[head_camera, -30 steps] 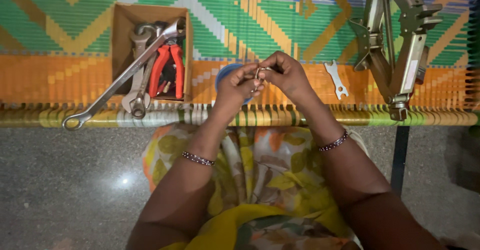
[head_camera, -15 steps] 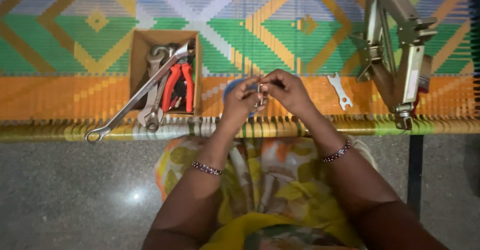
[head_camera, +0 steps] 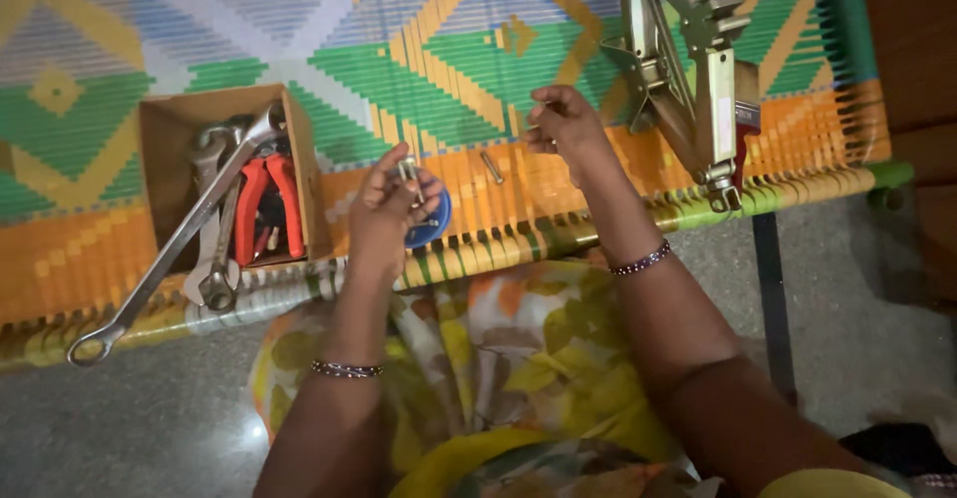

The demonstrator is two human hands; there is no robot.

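The left hand was raised, its fingertips pinched on a small silver metal bolt that stood nearly upright, its long axis running away from the person. Just beneath and to the right of that hand lay a round blue plastic lid on the woven, many-coloured cot surface. The right hand hovered well apart from the left, fingers curled loosely; whether it gripped anything could not be told. Between the two hands, nearer the right, a second short silver bolt lay flat on the weave, its long axis slanting from upper left to lower right. Beyond the right hand stood a grey metal scissor jack, close to its knuckles. To the left of the left hand sat an open brown cardboard box holding red-handled pliers, with a long silver ring spanner leaning out over its near edge.
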